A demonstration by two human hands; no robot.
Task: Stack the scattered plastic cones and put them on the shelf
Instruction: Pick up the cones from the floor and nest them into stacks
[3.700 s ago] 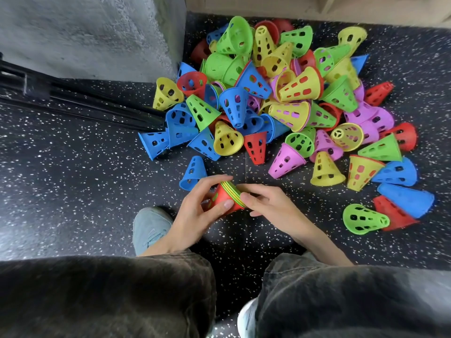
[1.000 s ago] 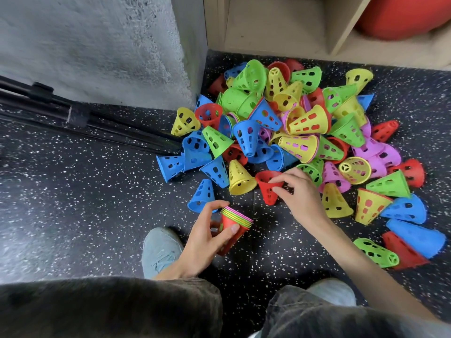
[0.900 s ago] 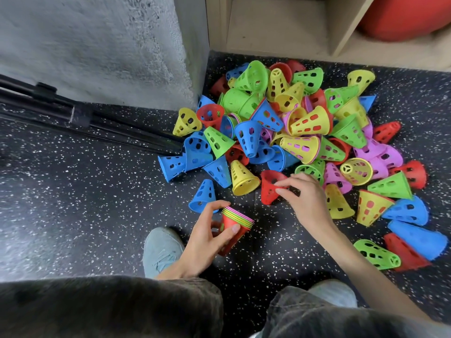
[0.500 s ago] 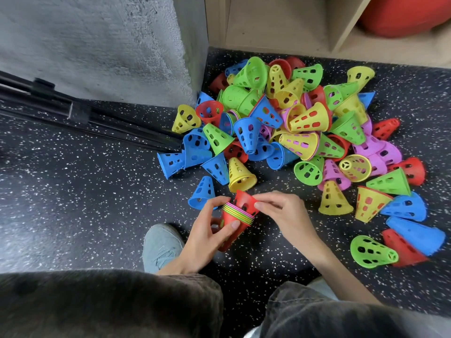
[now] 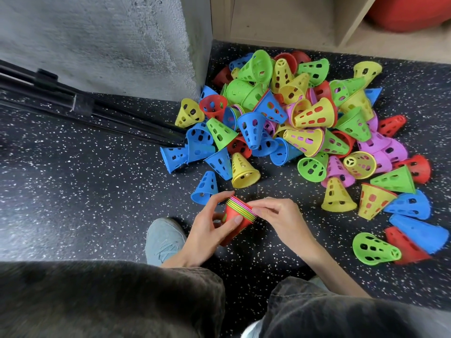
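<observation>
Since 1 second ago, right hand returned from pile; its fingertips press stack, which left hand grips, rims tilted right.

Setting appeared to be a gym or sports storeroom: speckled black rubber floor, training cones heaped beside a concrete pillar, wooden shelf behind it.

The cones are blue, green, yellow, red and purple, pierced with dark holes. The stack is red with green, yellow and pink rims. The floor is black, speckled white.
</observation>
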